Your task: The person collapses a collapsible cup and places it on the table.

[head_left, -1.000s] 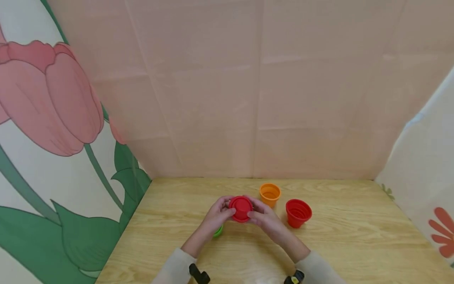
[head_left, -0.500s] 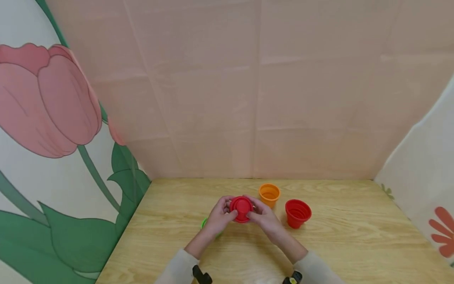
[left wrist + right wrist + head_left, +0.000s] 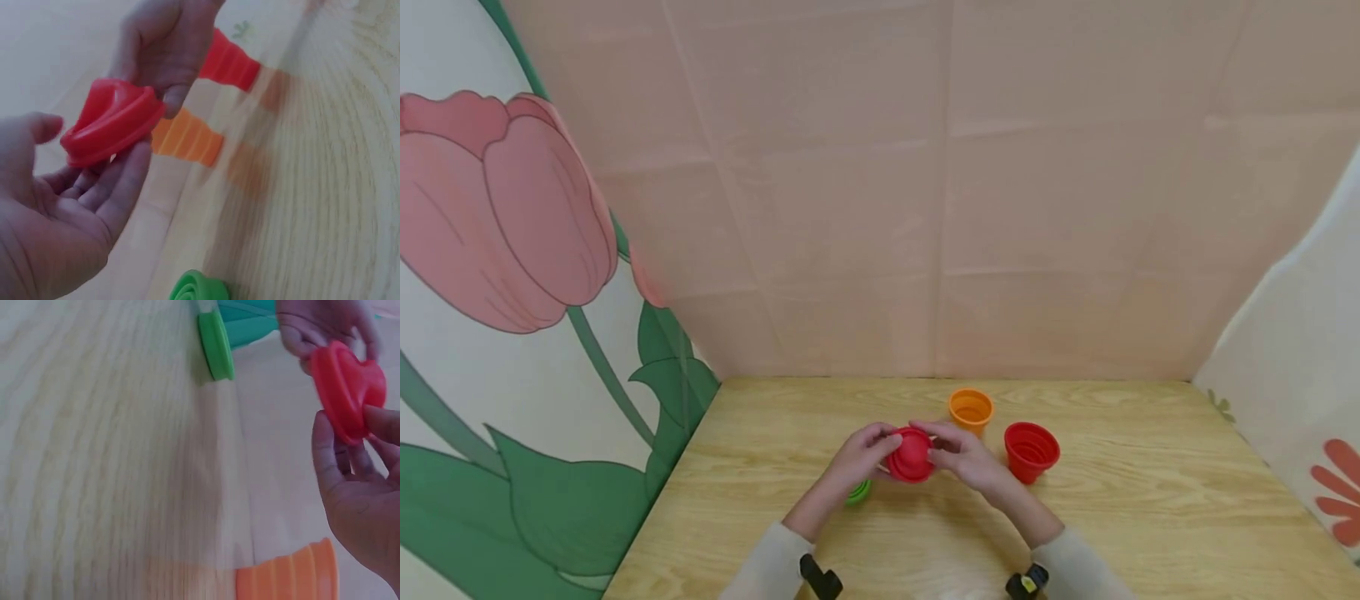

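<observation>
A small red collapsible cup [image 3: 912,457], squashed flat with its base bulging out of shape, is held above the table between both hands. My left hand [image 3: 855,457] supports it from the left, fingers beneath its rim; in the left wrist view the thumb stands just off the red cup [image 3: 112,125]. From the other side my right hand [image 3: 976,465] pinches it, thumb on the bulging part and fingers behind, as the right wrist view shows. Below the left hand lies a flattened green collapsible cup [image 3: 858,494], partly hidden by that hand in the head view.
An orange collapsible cup [image 3: 971,408] stands extended just behind the right hand. To its right is a larger red extended cup [image 3: 1032,450]. The wooden table [image 3: 1150,483] ends at a pink cloth backdrop [image 3: 850,208], with patterned panels on both sides.
Both hands have lowered slightly with the red cup. Its middle, flat and round before, now bulges out of shape. The left thumb has shifted up along it.
</observation>
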{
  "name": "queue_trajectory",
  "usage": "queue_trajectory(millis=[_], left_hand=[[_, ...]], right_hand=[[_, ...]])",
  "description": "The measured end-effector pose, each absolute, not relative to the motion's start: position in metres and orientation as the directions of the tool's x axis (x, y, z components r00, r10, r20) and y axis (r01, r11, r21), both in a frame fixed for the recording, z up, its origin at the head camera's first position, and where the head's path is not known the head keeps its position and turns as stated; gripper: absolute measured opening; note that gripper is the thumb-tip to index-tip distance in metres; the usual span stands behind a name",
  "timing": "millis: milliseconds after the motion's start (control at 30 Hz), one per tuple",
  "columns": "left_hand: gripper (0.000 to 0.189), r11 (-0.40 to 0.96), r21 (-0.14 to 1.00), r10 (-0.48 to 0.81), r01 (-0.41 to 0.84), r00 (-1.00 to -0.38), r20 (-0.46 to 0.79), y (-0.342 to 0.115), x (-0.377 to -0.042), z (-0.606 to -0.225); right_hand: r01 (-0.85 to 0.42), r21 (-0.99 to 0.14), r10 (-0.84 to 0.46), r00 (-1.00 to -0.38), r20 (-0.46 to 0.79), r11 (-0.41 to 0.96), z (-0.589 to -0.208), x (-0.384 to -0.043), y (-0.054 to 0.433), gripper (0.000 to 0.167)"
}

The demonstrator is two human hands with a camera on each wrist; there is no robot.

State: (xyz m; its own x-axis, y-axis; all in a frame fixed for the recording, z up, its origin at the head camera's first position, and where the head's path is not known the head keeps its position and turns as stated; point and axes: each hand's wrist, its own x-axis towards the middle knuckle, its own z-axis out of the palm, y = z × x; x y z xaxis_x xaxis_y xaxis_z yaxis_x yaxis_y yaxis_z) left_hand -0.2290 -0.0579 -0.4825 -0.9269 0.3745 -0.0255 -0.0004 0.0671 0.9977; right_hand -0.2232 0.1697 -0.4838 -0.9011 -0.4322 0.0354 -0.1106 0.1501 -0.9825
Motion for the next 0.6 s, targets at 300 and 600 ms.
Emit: queue_trajectory(millis=[300, 600], left_hand=[[0.033, -0.094, 0.996, 0.22, -0.003, -0.975, 0.018, -0.05, -0.23, -0.491], [0.024, -0.083, 0.996, 0.237, -0.04, -0.971, -0.019, -0.047, -0.228, -0.492]], right_hand=[[0.046, -0.999, -0.316, -0.948, -0.038, -0.02, -0.496, -0.226, 0.17, 0.053], [0.015, -0.999, -0.303, -0.953, -0.001, -0.044, -0.5, -0.221, 0.167, 0.055]])
